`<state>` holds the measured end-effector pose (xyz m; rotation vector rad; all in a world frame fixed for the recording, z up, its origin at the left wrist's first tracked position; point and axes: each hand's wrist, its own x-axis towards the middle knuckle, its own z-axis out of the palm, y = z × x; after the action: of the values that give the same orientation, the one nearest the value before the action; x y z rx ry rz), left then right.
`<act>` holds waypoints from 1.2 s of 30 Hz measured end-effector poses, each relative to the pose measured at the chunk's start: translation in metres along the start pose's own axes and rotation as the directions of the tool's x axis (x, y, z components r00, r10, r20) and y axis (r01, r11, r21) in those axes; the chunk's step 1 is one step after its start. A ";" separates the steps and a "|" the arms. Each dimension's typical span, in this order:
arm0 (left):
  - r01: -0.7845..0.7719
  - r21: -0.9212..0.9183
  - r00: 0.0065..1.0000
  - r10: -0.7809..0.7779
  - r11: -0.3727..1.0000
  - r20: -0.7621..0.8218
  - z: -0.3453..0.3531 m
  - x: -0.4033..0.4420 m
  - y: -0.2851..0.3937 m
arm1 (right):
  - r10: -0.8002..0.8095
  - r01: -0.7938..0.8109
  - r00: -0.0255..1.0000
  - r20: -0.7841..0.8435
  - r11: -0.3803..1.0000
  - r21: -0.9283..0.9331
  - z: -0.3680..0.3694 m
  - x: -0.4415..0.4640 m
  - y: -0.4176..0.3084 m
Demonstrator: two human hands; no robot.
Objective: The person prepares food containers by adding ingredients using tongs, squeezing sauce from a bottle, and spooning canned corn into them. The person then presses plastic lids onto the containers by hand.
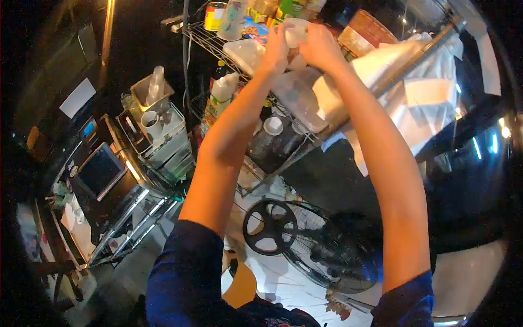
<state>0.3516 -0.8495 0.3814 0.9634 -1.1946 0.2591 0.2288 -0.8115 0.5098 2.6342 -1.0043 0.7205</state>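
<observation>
Both my arms reach up to a wire shelf (210, 46). Between my hands is a whitish translucent plastic tub (296, 34). The fingers of my left hand (277, 50) are closed on its left side. From the right, my right hand (320, 48) grips the same tub, its fingers partly hidden behind it. Just left of my left hand lies a pale plastic lid or tray (245, 54). A larger clear plastic box (298, 92) sits below my wrists. What the tub contains, if anything, I cannot make out.
A yellow can (215, 16) and several packets stand at the shelf's back left. A brown basket (366, 32) and white plastic bags (425, 98) lie to the right. Below is a black fan (321, 245). A cart with a grey bin (151, 90) stands left.
</observation>
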 end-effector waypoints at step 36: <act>0.039 0.253 0.999 -0.032 0.967 -0.032 -0.044 0.025 0.033 | 0.080 -0.072 0.995 -0.053 0.988 0.134 -0.007 0.049 0.006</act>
<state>0.3697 -0.8042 0.4175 1.1989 -1.1351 0.4028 0.2538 -0.8410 0.5417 2.6811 -1.0809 0.9048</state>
